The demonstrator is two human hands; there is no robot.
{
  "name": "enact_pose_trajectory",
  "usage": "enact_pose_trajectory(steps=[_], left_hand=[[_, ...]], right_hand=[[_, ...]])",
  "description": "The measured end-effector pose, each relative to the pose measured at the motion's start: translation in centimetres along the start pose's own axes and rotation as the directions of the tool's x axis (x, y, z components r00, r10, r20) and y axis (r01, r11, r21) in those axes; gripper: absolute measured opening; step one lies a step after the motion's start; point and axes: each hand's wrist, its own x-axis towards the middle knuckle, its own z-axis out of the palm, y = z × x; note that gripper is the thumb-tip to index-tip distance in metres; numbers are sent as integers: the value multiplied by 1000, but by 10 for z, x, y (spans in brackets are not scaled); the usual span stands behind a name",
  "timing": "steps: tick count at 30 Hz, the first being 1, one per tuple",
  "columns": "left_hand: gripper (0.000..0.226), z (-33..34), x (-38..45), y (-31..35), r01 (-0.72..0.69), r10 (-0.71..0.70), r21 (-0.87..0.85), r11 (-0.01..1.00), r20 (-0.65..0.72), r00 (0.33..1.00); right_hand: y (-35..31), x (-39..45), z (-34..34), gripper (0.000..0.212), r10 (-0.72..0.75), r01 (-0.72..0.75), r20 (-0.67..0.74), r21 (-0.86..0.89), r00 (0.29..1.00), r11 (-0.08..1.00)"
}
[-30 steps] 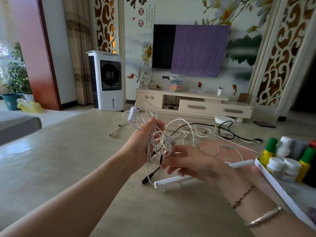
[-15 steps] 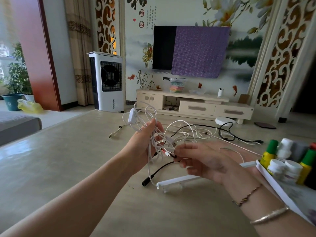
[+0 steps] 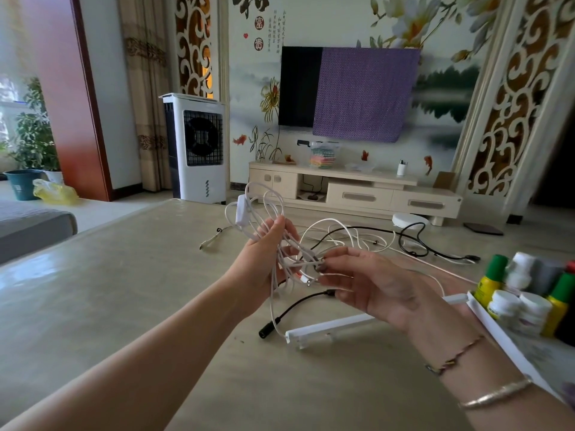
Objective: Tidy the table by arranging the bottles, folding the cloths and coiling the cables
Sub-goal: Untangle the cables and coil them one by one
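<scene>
1. The left hand is raised above the table, fingers curled round a bundle of white cable whose loops stand up above the fingers.
2. An inline switch hangs on one loop, just left of the fingertips.
3. The right hand faces it, palm turned up; thumb and forefinger pinch a strand of the same cable close to the left hand's grip.
4. A black lead runs from under the right hand's fingers down to a barrel plug lying on the table.
5. A white bar lies on the table below the right hand, its far end reaching towards the tray.
6. More cable lies loose on the table beyond the hands: white strands and a black cable curving to the right.
7. At the right edge a white tray holds the bottles: green-capped yellow ones and white ones, standing upright and close together.
8. Two bracelets circle the right wrist.
</scene>
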Motion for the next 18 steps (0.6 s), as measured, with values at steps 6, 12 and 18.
enact_pose_trajectory(steps=[6,12,18], left_hand=[[34,1,1,-1,-43,43,-11,999,-2,999],[31,5,1,-2,-135,133,139,981,24,991],[33,9,-2,-3,-159,145,203,966,81,986]], right_hand=[[1,-1,0,19,-95,82,-36,-257,995,963],[5,0,9,49,-270,193,-54,-567,961,801],[8,5,-2,11,-241,204,46,-698,969,686]])
